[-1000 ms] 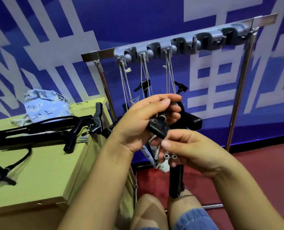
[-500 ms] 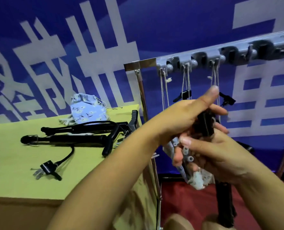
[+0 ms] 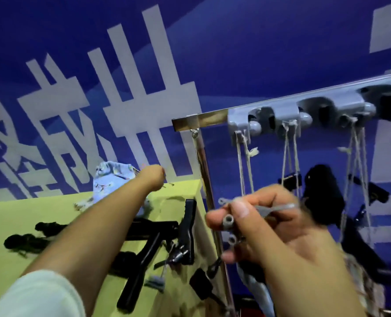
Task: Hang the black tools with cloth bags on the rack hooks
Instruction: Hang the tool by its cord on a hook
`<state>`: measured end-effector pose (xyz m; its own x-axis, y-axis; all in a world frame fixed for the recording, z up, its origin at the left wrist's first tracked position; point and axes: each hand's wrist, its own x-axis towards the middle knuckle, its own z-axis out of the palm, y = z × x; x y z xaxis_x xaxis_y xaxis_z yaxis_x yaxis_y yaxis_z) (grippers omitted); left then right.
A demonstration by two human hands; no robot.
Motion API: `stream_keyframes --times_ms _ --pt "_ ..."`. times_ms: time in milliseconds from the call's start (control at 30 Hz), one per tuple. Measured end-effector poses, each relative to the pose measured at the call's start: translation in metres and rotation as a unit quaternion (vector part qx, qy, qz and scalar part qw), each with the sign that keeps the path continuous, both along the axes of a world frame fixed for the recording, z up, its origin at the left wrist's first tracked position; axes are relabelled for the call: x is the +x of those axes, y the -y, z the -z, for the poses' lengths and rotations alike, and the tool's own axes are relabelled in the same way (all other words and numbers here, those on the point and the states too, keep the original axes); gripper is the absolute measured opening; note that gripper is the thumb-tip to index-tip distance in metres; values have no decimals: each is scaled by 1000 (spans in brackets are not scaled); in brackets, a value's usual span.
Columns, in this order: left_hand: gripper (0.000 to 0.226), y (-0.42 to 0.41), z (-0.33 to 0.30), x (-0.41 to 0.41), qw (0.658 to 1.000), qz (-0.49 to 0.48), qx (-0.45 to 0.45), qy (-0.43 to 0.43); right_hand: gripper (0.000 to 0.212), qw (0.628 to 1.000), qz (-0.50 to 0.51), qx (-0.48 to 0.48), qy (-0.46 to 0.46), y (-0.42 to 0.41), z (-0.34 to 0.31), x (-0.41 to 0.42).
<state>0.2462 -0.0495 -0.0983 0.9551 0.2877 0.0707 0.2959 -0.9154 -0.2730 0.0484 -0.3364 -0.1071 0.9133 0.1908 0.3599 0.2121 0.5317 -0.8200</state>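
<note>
Since half a second ago the left hand has left the tool at the rack and reached far left across the desk to the cloth bag; whether it grips yet I cannot tell. Right hand pinches grey plastic pieces. Three strung tools hang from hooks; more black tools lie on the desk. Best to lift bag and tool together, loop held wide for a free hook
</note>
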Motion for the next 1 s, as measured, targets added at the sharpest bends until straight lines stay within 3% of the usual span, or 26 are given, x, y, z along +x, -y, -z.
stream_keyframes --times_ms 233,400,633,767,900,1000 --pt "39 -16 46 75 989 5 92 -119 12 997 27 -14 -73 -16 36 53" --pt "38 -9 60 89 976 16 162 -144 13 996 48 8 -74 -21 43 64" --pt "34 -1 66 93 971 3 178 -157 63 994 56 0 -92 -24 52 73" --pt "34 1 66 89 972 13 177 -155 70 994 49 -21 -100 -24 58 77" --pt "28 -11 55 85 990 20 116 -74 73 994 69 -20 -81 -22 56 72" --pt "20 -31 23 66 993 11 6 118 73 994 82 -13 -70 -17 51 64"
